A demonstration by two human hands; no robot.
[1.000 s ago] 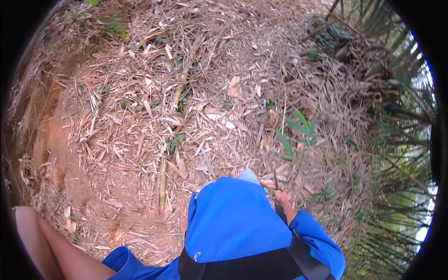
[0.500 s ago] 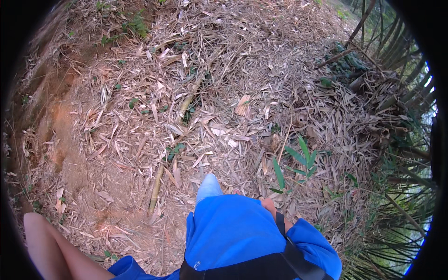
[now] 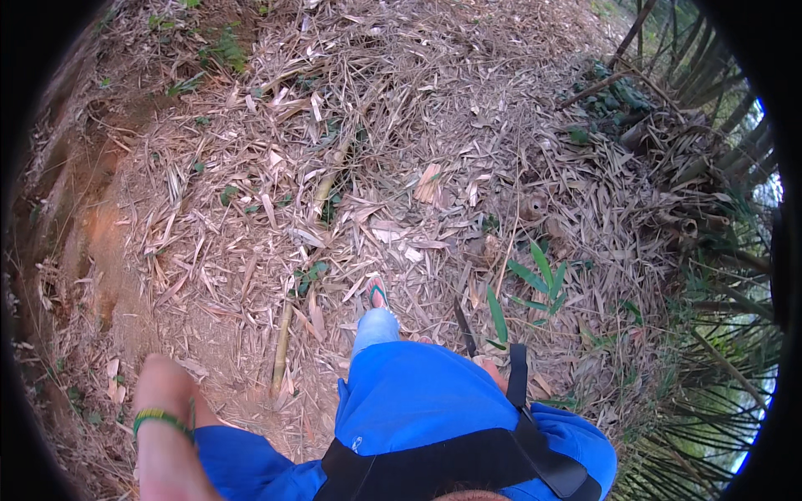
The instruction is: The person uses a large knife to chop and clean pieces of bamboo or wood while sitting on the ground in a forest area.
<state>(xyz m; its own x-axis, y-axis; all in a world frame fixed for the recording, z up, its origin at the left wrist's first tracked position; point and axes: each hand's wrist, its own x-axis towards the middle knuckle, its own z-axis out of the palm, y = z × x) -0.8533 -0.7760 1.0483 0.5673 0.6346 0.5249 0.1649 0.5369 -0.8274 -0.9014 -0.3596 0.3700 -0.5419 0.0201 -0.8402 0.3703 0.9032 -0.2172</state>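
My left arm is bent at the lower left, its elbow raised and a yellow-green bracelet (image 3: pixel 160 416) round it. My left hand (image 3: pixel 177 483) is at the lower edge, its fingers out of sight. Just right of my blue shirt (image 3: pixel 418 392), part of my right hand (image 3: pixel 494 374) shows, its fingers mostly hidden. From beside it a dark, narrow, blade-like tool (image 3: pixel 464 327) points forward over the leaves, apparently held in that hand. A loose black strap end (image 3: pixel 518 376) stands up beside the hand.
My foot in a sandal (image 3: pixel 378 292) is forward on dry leaf litter. A bamboo pole (image 3: pixel 282 346) lies to the left, near an earth bank (image 3: pixel 104 242). Green shoots (image 3: pixel 539 280) stand to the right. Cut bamboo stumps (image 3: pixel 687 227) and stalks line the right edge.
My left arm has swung inward and its bracelet has come into view. A sandalled foot now shows ahead of the trouser leg. The dark tool has appeared beside my right hand.
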